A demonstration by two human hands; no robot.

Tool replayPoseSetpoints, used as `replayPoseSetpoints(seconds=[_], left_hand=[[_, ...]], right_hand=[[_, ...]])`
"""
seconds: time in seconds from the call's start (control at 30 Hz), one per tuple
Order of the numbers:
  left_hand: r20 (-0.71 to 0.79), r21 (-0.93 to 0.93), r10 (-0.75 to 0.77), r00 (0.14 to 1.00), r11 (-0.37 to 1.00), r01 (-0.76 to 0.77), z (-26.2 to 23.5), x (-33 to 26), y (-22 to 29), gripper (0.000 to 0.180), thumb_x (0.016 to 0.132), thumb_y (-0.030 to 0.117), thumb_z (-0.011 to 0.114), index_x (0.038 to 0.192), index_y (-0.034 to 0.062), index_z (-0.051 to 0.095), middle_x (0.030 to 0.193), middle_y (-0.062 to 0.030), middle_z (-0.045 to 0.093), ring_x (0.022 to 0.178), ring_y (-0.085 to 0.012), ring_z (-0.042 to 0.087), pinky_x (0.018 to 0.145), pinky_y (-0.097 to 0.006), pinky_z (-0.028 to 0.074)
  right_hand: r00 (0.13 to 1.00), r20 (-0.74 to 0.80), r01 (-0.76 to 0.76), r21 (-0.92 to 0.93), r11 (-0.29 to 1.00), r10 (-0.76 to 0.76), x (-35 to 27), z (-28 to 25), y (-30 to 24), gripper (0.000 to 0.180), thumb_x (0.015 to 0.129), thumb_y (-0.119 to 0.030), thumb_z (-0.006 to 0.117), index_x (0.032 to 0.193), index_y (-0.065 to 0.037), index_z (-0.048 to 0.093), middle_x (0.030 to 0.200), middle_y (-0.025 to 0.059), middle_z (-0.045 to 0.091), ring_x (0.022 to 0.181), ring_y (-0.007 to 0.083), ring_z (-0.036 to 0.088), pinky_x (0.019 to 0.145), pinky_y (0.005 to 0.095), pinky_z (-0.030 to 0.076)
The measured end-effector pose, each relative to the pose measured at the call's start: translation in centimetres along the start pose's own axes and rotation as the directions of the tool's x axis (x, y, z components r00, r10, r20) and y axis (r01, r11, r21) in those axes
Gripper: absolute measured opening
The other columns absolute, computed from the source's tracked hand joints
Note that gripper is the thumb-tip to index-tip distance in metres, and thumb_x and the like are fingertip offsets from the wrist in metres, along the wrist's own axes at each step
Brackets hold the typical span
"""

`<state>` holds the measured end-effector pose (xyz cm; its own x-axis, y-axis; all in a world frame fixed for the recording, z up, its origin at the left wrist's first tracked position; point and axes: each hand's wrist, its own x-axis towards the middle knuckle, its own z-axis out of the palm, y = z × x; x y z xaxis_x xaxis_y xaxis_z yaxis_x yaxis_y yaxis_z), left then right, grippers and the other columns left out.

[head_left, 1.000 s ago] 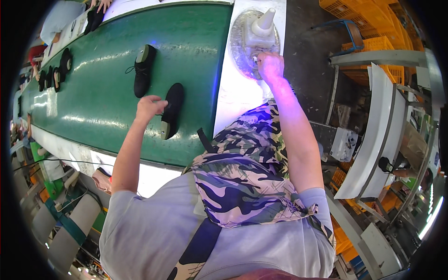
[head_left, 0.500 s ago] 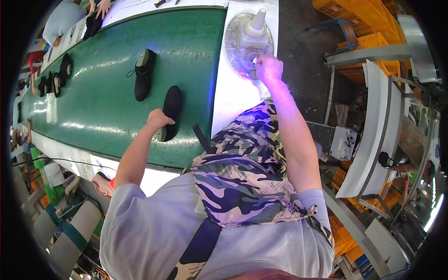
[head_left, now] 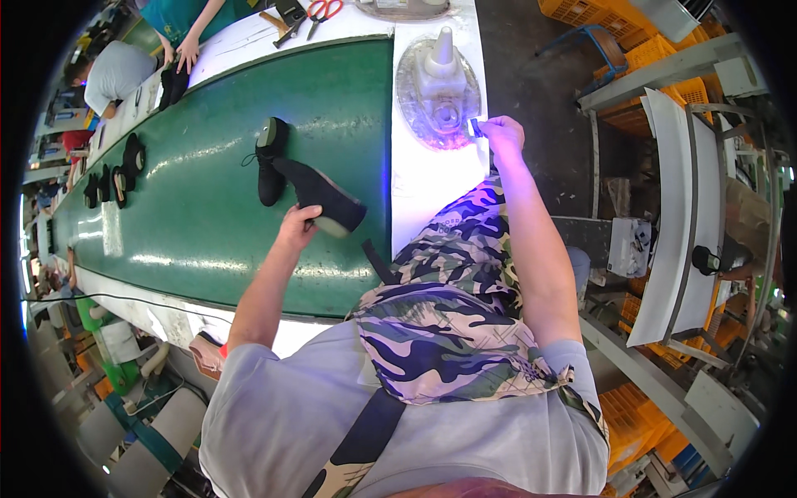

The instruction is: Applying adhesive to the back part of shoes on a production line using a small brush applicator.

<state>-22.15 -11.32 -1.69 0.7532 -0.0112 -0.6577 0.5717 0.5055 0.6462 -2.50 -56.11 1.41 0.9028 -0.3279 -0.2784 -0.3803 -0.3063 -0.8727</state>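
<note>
My left hand (head_left: 297, 224) grips a black shoe (head_left: 322, 197) and holds it lifted above the green conveyor belt (head_left: 207, 199), sole turned toward me. A second black shoe (head_left: 268, 162) with laces lies on the belt just beyond it. My right hand (head_left: 501, 133) pinches a small dark tool (head_left: 476, 127) at the edge of a round grey tray (head_left: 415, 100) that carries a white bottle-shaped stand (head_left: 440, 66). The tray sits on the white table strip (head_left: 432, 178) beside the belt. A camouflage apron covers my front.
More black shoes (head_left: 124, 162) lie farther left along the belt. Other people work at the far end (head_left: 116, 75). Red-handled scissors (head_left: 320, 10) and hand tools lie on the far white edge. Orange crates (head_left: 614, 33) and a white metal rack (head_left: 689, 207) stand to the right.
My left hand has picked the nearer black shoe up off the belt and drawn it toward me. My right hand stays at the tray's edge.
</note>
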Motion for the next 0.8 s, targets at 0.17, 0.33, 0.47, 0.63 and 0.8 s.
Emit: replayPoseSetpoints(seconds=[0.17, 0.33, 0.47, 0.63, 0.8], left_hand=[[0.126, 0.017, 0.326, 0.937, 0.944, -0.331, 11.2, -0.2, 2.6, 0.045, 0.071, 0.0, 0.074, 0.113, 0.0031, 0.061, 0.104, -0.0066, 0.067, 0.097, -0.0187, 0.065, 0.091, -0.033, 0.051], [0.627, 0.627, 0.745, 0.227, -0.309, -0.715, 18.2, -2.6, 7.0, 0.048, 0.076, 0.005, 0.075, 0.121, 0.0007, 0.06, 0.118, -0.0121, 0.064, 0.105, -0.0229, 0.063, 0.097, -0.034, 0.047], [0.635, 0.394, 0.765, 0.109, -0.2, -0.897, 18.8, -2.0, 8.6, 0.037, 0.081, 0.009, 0.069, 0.114, -0.0022, 0.055, 0.115, -0.0208, 0.064, 0.106, -0.0361, 0.064, 0.098, -0.043, 0.049], [0.758, 0.306, 0.651, -0.045, -0.415, -0.857, 20.7, -4.3, 9.9, 0.04, 0.076, 0.012, 0.073, 0.109, -0.0016, 0.054, 0.113, -0.0232, 0.065, 0.105, -0.0394, 0.064, 0.097, -0.053, 0.049], [0.767, 0.279, 0.639, -0.059, -0.415, -0.866, 21.0, -4.8, 9.9, 0.042, 0.075, 0.013, 0.073, 0.109, -0.002, 0.054, 0.114, -0.0233, 0.064, 0.106, -0.04, 0.064, 0.097, -0.053, 0.048]], right_hand=[[0.981, 0.195, -0.056, 0.284, 0.957, -0.001, -2.5, -1.2, -4.7, 0.012, 0.075, -0.006, 0.075, 0.082, -0.004, 0.065, 0.077, 0.0038, 0.067, 0.07, 0.0117, 0.061, 0.067, 0.0268, 0.048], [0.918, 0.257, 0.186, 0.394, 0.9, -0.302, -5.6, -1.6, -9.9, 0.015, 0.076, -0.003, 0.077, 0.083, -0.002, 0.064, 0.078, 0.0037, 0.066, 0.071, 0.0117, 0.061, 0.07, 0.0261, 0.049], [0.862, 0.279, 0.276, 0.442, 0.854, -0.423, -7.9, -1.2, -12.9, 0.012, 0.078, -0.001, 0.075, 0.082, -0.002, 0.063, 0.077, 0.0034, 0.065, 0.07, 0.0103, 0.06, 0.069, 0.0248, 0.049], [0.84, 0.265, 0.333, 0.436, 0.836, -0.473, -8.6, -0.5, -13.9, 0.012, 0.078, 0.0, 0.073, 0.083, -0.001, 0.062, 0.077, 0.0038, 0.065, 0.069, 0.0097, 0.06, 0.067, 0.0254, 0.049], [0.852, 0.247, 0.342, 0.403, 0.849, -0.461, -8.6, 0.1, -13.5, 0.012, 0.079, 0.0, 0.073, 0.084, -0.001, 0.062, 0.078, 0.0033, 0.064, 0.07, 0.0101, 0.06, 0.068, 0.025, 0.049]])
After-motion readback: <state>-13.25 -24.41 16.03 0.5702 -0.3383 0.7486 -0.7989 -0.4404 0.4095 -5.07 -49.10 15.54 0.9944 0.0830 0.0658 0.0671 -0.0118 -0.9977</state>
